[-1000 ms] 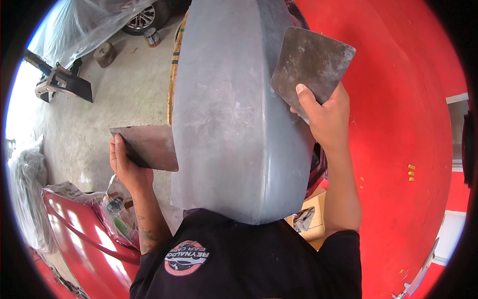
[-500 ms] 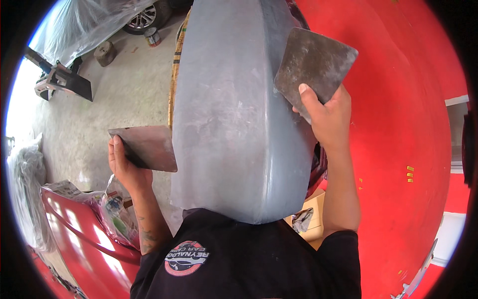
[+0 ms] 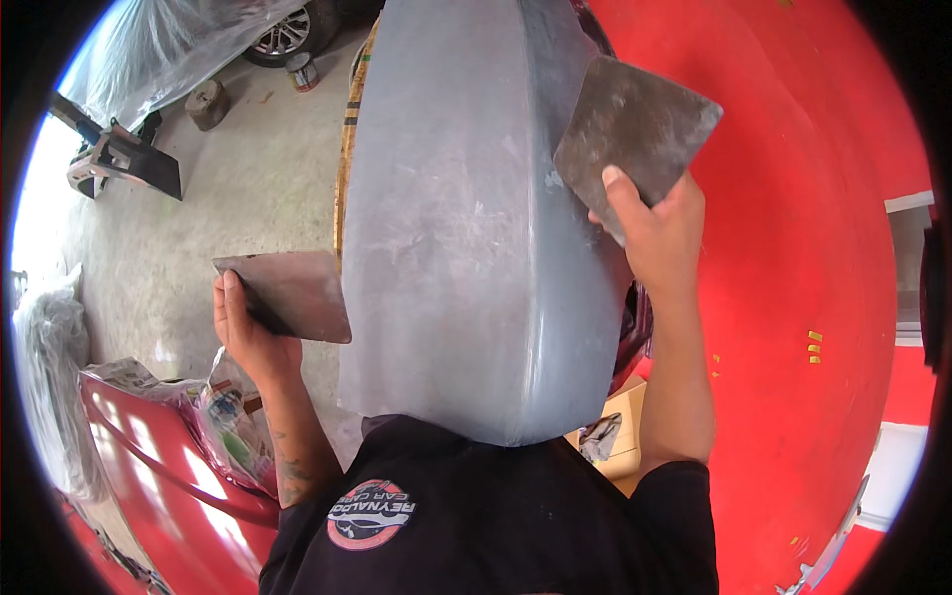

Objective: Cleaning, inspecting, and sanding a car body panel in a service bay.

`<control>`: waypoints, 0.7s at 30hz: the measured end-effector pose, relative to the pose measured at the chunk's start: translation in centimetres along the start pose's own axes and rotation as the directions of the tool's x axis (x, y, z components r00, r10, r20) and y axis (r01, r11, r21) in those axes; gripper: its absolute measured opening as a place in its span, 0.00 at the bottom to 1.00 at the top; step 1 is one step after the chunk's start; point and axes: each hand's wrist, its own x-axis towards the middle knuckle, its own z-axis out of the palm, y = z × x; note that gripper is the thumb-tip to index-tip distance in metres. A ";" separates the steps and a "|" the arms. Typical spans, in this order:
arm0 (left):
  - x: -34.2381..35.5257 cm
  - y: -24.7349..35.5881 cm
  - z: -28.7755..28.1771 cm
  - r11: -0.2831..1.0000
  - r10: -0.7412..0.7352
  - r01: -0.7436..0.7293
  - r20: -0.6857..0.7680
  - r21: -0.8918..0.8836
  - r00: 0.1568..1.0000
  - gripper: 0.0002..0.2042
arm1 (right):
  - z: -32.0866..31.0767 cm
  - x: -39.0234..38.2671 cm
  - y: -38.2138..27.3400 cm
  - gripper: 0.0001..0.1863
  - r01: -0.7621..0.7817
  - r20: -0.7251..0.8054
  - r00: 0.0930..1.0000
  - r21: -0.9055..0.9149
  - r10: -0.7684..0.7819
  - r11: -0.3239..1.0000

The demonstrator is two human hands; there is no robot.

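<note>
A long curved car body panel (image 3: pixel 446 248) with a smoky grey, patchy surface stretches away from my black shirt, a raised crease down its right part. My left hand (image 3: pixel 260 342) pinches a thin, dark, flat rectangular plate (image 3: pixel 305 288), thumb on top, at the panel's left edge. Over the right side, my right hand (image 3: pixel 664 238) grips a squarish dark plate (image 3: pixel 643 124) with rounded corners and pale smears. Its thumb lies across the face, and the other fingers are mostly hidden behind it. Whether either plate touches the panel I cannot tell.
A large red surface (image 3: pixel 783 248) fills the right side. At left, on the concrete floor (image 3: pixel 238 188), are a can (image 3: pixel 302 73), a round block (image 3: pixel 206 105) and a metal stand (image 3: pixel 129 159). A glossy red panel (image 3: pixel 169 466) and plastic sheeting (image 3: pixel 50 367) sit lower left.
My right hand and its plate have shifted slightly to the right. My left hand and its plate have hardly moved.
</note>
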 end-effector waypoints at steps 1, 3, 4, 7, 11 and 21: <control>0.0 0.0 0.0 1.000 0.003 -0.003 -0.009 0.006 1.000 0.06 | -0.2 -0.5 0.1 0.12 -0.001 0.010 1.000 -0.007 0.001 1.000; 0.1 -0.2 -0.1 1.000 0.002 -0.002 -0.010 0.002 1.000 0.06 | -0.5 -0.4 0.2 0.12 -0.003 0.018 1.000 -0.015 0.003 1.000; 0.1 -0.1 -0.2 1.000 -0.002 0.002 -0.008 0.000 1.000 0.06 | -0.7 0.1 0.2 0.12 -0.006 0.035 0.999 -0.027 0.007 1.000; 0.0 -0.2 -0.1 1.000 0.003 -0.003 -0.026 -0.012 1.000 0.06 | -0.4 -0.3 0.2 0.12 -0.012 0.025 1.000 -0.007 0.012 1.000; 0.1 -0.2 -0.3 1.000 -0.001 0.001 -0.002 0.000 1.000 0.06 | -0.4 -0.3 -0.2 0.11 0.009 0.032 0.999 -0.065 -0.007 0.998; 0.1 -0.2 -0.3 0.999 0.003 -0.002 -0.021 0.036 1.000 0.07 | -0.2 0.0 0.1 0.11 -0.027 0.012 1.000 -0.023 0.027 0.999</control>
